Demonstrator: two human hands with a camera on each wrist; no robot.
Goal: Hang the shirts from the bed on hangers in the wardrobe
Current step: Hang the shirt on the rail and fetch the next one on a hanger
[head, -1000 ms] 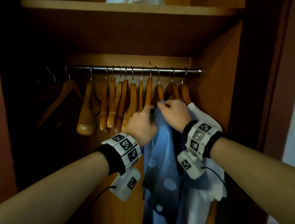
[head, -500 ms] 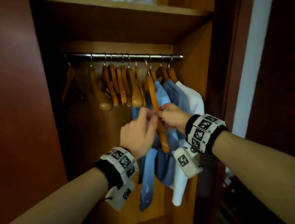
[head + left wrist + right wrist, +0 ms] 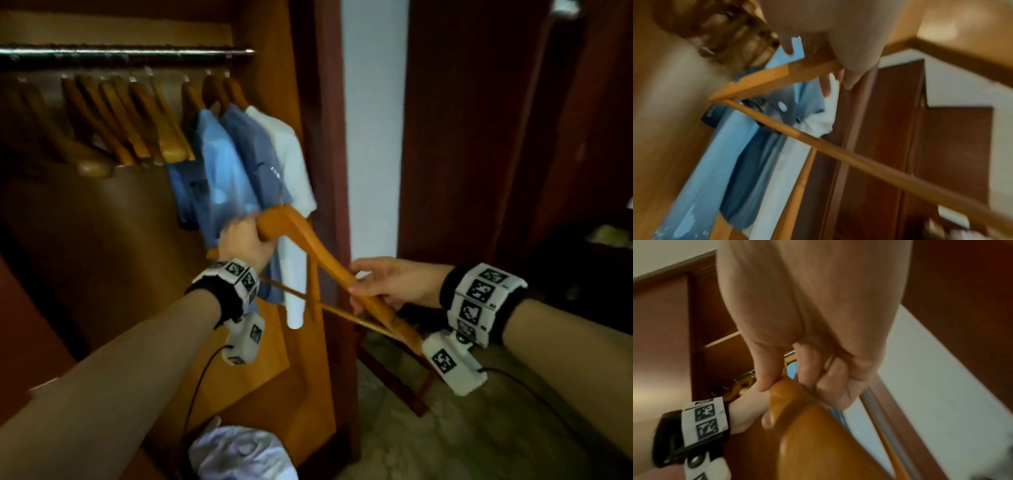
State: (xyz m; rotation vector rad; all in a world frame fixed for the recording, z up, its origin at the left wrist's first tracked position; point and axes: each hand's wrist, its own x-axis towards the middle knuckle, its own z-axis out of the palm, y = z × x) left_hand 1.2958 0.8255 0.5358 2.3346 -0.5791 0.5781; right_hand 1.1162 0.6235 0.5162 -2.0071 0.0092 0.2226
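Standing back from the wardrobe (image 3: 274, 85), I now hold a bare hanger (image 3: 318, 246) that hung on the rail (image 3: 126, 52) a second ago, so a fourth shirt can go beside the three shirts (image 3: 246, 161) already up. My left hand (image 3: 245, 240) grips its peak, my right hand (image 3: 387, 282) one arm; no bed or legible writing shows, only coded wristband squares.

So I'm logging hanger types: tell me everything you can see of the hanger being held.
The wooden hanger is orange-brown and glossy, with broad curved shoulders and a thin crossbar beneath. It carries no shirt and is off the rail, tilted in front of the hung shirts. The left hand grips near its peak, the right hand its lower shoulder. Its hook is hidden.
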